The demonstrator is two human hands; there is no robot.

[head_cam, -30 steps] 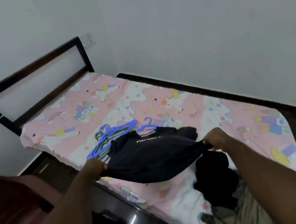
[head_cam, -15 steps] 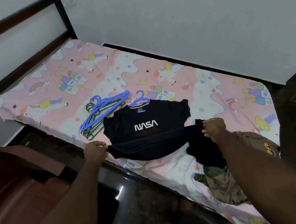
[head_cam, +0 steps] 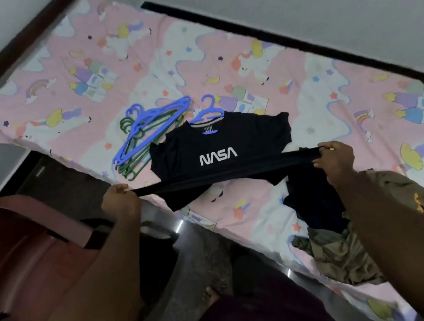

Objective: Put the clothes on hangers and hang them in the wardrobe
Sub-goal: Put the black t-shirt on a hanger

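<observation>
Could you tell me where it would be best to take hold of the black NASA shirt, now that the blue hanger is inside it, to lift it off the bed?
Probably by the blue hanger hook, which sticks out bare past the collar of the NASA shirt. Come from the far side, above the neckline, with a pinching grip. Both hands, left hand and right hand, now hold the stretched hem, so one must release first.

Dim, soft indoor light; wide-angle bending at edges
</observation>
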